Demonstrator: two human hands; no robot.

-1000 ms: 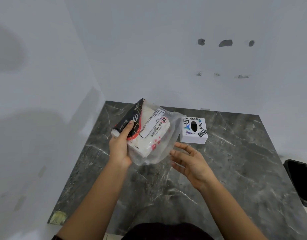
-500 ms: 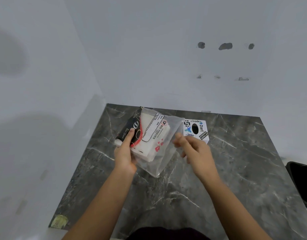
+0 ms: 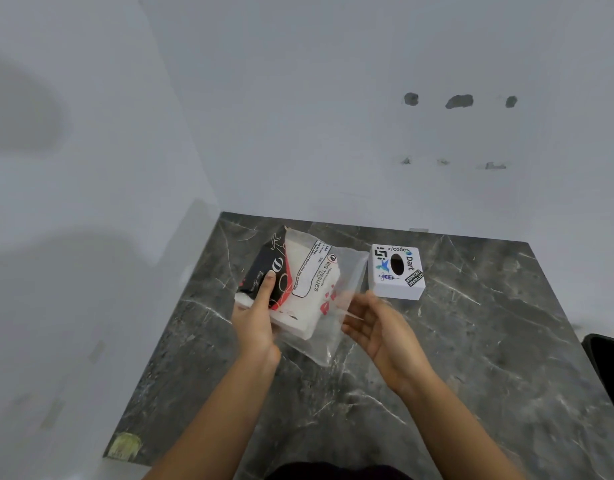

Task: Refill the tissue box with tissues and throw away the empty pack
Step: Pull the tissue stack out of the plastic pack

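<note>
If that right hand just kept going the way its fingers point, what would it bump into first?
The right hand points left, so it would most likely meet the clear plastic of the tissue pack that the left hand holds; its fingertips seem nearly on it already.

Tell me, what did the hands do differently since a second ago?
The right hand went up to the tissue pack, pinched its clear plastic edge, and now opens palm-up beside it. The left hand kept gripping the pack. The tissue box stayed put.

A dark marble table point(image 3: 471, 358) carries a white tissue box point(image 3: 397, 271) near its far edge.
</note>
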